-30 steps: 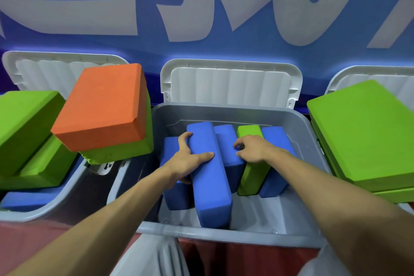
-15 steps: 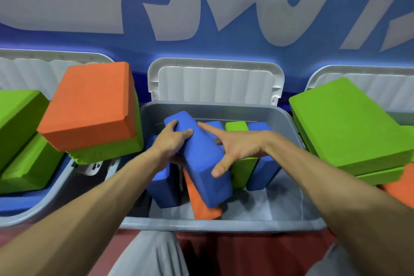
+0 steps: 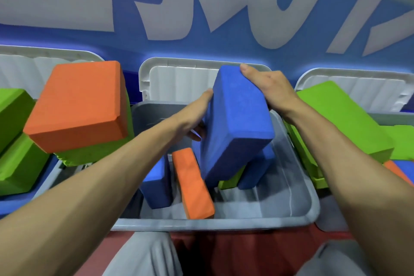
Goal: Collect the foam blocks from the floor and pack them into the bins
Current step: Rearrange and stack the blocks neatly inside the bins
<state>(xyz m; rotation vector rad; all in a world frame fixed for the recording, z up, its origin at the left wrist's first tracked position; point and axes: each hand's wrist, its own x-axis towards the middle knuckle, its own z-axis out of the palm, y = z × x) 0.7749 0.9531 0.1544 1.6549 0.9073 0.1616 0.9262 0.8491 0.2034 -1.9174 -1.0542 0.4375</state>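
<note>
Holding a blue block (image 3: 239, 123) tilted above the grey bin (image 3: 302, 208), one hand on each side of it.

The right hand (image 3: 268, 87) curls over the block's far top corner. The left hand (image 3: 199, 114) clasps its left face, with most of its fingers hidden behind the foam. Directly below both hands, an orange block (image 3: 192, 184) leans loosely between upright blue blocks (image 3: 156, 184) and a green one (image 3: 228, 182). The likely trouble is the gap, which looks narrow and crooked: pushed down at this slant, the held block could jam on its neighbours or knock the leaning orange one flat and waste the slot. Just left of the left hand, a big orange block (image 3: 78, 105) overhangs the next bin, so a stray elbow might tip it out.
</note>
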